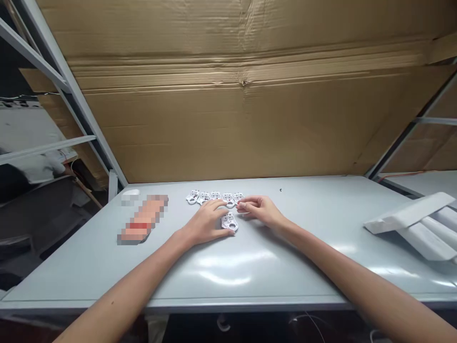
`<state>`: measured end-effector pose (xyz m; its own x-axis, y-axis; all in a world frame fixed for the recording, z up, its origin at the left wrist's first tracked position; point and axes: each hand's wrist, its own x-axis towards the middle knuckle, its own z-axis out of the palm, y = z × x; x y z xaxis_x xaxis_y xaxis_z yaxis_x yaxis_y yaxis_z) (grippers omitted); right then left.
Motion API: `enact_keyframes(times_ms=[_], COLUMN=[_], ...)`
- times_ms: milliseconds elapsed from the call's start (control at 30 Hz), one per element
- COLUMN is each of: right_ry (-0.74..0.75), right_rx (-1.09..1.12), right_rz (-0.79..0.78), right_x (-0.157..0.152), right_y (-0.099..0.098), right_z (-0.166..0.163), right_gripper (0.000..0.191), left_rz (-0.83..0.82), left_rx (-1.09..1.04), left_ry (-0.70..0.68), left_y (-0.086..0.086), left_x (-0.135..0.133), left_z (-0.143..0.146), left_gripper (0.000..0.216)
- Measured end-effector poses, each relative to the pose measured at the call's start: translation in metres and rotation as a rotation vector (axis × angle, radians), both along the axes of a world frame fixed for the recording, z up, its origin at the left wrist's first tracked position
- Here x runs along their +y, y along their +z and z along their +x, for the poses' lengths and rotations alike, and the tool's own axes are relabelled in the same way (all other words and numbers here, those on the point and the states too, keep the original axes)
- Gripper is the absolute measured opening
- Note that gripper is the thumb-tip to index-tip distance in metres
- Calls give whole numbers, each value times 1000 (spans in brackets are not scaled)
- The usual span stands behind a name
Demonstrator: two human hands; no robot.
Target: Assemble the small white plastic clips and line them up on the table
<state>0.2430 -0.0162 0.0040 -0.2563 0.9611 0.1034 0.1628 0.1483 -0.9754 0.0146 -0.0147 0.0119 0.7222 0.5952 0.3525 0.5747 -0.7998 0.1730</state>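
Head view shows your two bare arms reaching over a smooth grey bench (250, 271). Far out in the middle of it lies a row of small flat white plastic pieces with round holes (210, 196), set side by side. One lone white plastic piece (229, 222) of the same kind lies just in front of the row.

Your left hand (204, 222) rests palm down with the fingers loosely spread and holds nothing. Its fingertips touch the row, and its thumb lies just beside the lone piece. Your right hand (260, 209) has its fingers drawn close together at the right end of the row. I cannot tell if it pinches a piece or only touches it.

These pieces look very light, thin and stiff. I think they would slide easily on the shiny bench. They lie flat, so take one by its thin outer edges with your thumb and one finger, or hook a fingertip in a hole.

A brown cardboard sheet (228, 119) stands behind the bench. Long white bars (410, 219) lie well apart on the right, and a blurred patch (144, 220) on the left
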Motion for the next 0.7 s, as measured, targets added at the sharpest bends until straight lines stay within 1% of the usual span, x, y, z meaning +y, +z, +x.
enact_keyframes(times_ms=[67, 133, 233, 367, 500, 700], right_ry=[-25, -37, -21, 6, 9, 49], right_rx=[-105, -188, -227, -298, -334, -454], right_rz=[139, 252, 387, 552, 622, 675], right_x=[-2, -5, -9, -10, -7, -3], right_y=[1, 2, 0, -7, -12, -19], right_z=[-1, -3, -6, -11, -11, -9], right_gripper=[29, 26, 19, 15, 14, 15], left_rz=[3, -5, -24, -28, -40, -57], left_rx=[2, 16, 42, 29, 6, 21], left_ry=[42, 81, 98, 64, 28, 28], left_y=[0, 2, 5, 3, -2, 0], left_x=[0, 0, 1, 3, 4, 4], left_z=[1, 1, -3, -7, -6, -4], left_gripper=[46, 51, 59, 47, 41, 41])
